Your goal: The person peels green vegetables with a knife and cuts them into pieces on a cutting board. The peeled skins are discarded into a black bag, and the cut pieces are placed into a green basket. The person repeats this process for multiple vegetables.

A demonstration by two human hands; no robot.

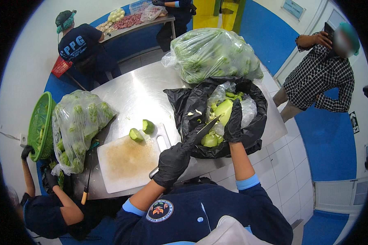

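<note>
My left hand (174,162), in a black glove, grips a kitchen knife (209,126) whose blade points up and right over an open black plastic bag (191,104). My right hand (234,122), also gloved in black, holds a pale green peeled vegetable (224,112) above the bag. Inside lie green peelings (211,139) and crumpled clear plastic (249,109). A white cutting board (125,165) with a brownish stain lies left of my left hand. Two cut pieces of green vegetable, one on the board's top edge (136,135) and one beyond it (148,126), stand near its handle.
Clear bags of green vegetables stand at the table's back (214,55) and left (79,128). A knife with a light handle (84,196) lies at the left edge. A co-worker there holds a green basket (43,128). Other people stand behind and at right.
</note>
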